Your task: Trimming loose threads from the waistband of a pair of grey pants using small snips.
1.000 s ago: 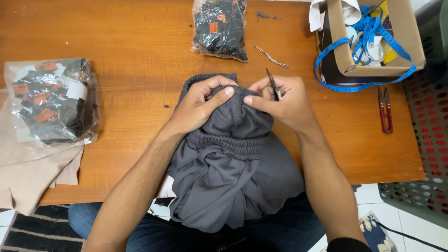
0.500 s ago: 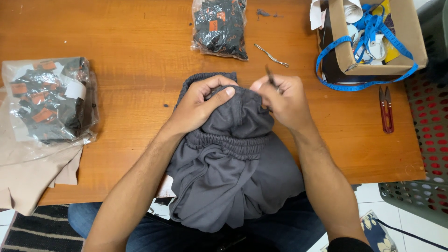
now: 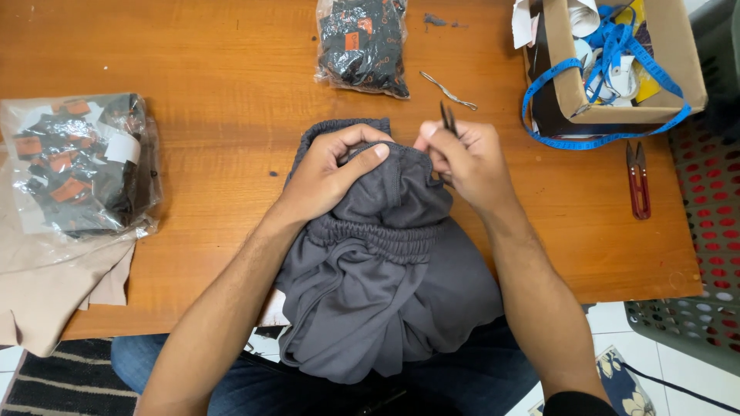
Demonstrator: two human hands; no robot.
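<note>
A dark grey garment [image 3: 385, 285] with a gathered elastic waistband lies bunched at the near edge of the wooden table, its lower folds spilling over the lap. A slim dark metal tool [image 3: 447, 119] — tweezers or snips, hard to tell — stands nearly upright just above its top fold.

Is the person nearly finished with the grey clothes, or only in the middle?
It looks like the middle. The left hand pinches the top edge of the grey garment, bunched on the wooden table and lap. The right hand holds a thin dark tool at that edge. I cannot see any finished part. The red snips lie unused beside the cardboard box.
</note>
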